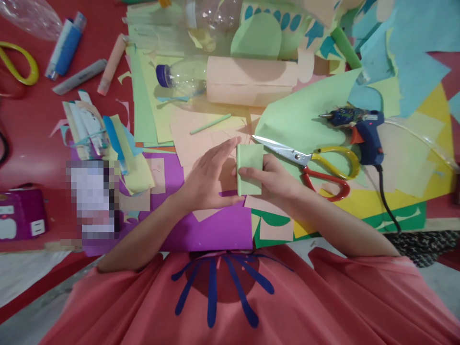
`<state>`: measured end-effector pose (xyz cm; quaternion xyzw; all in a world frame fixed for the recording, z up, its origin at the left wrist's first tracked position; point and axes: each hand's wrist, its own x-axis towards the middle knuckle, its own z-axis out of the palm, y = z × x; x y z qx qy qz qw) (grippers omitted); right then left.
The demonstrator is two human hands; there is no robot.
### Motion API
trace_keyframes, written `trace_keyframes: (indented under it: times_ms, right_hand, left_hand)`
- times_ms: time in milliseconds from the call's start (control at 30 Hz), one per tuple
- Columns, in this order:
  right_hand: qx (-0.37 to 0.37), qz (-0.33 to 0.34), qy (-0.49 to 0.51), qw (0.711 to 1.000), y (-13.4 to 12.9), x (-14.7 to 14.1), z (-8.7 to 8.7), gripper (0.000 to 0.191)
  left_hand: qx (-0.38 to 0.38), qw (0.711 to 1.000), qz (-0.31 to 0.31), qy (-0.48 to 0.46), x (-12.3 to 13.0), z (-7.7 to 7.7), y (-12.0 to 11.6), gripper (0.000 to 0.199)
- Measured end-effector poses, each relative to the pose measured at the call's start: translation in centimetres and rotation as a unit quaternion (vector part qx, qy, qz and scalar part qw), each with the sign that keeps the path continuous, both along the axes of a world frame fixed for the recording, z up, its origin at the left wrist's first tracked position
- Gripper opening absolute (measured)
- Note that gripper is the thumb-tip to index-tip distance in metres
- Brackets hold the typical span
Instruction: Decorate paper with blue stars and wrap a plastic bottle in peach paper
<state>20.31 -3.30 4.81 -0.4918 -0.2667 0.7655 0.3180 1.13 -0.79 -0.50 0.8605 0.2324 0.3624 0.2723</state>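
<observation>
A small light green paper piece (pixel 252 168), rolled along its left edge, is held upright over the middle of the table by my right hand (pixel 275 176), its thumb across the front. My left hand (pixel 208 177) is at the paper's left side, fingers and thumb spread apart, with the tips close to the rolled edge. Scissors (pixel 296 157) with yellow and red handles lie just right of the paper. Behind the hands a thin green paper roll (pixel 210 124) lies on pink sheets.
A bottle wrapped in pink paper (pixel 251 81) lies behind the hands. A blue glue gun (pixel 370 132) with a black cord is at the right. Markers (pixel 68 45), a purple box (pixel 21 213) and a blurred-out object (pixel 92 199) are at the left. Purple sheets (pixel 215 232) lie in front.
</observation>
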Motion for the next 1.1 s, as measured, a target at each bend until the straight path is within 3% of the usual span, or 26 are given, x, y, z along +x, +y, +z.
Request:
trace_keyframes:
  times_ms: [167, 400, 733, 1100]
  right_hand:
    - [-0.035, 0.007, 0.023, 0.999, 0.0, -0.1, 0.3, 0.016]
    - [0.048, -0.041, -0.080, 0.995, -0.4, -0.2, -0.6, 0.029]
    - [0.110, -0.016, -0.125, 0.986, -0.5, -0.3, -0.9, 0.028]
    - [0.084, 0.001, -0.087, 0.993, -0.7, -0.2, -0.5, 0.032]
  left_hand:
    - [-0.021, 1.000, 0.005, -0.006, 0.0, -0.3, 0.1, 0.110]
    - [-0.001, 0.999, 0.034, 0.006, 0.0, -0.2, 0.4, 0.112]
    - [0.092, 0.991, 0.041, 0.085, 0.0, 0.7, 0.0, 0.095]
    - [0.075, 0.995, 0.040, 0.061, 0.2, 0.8, -0.5, 0.097]
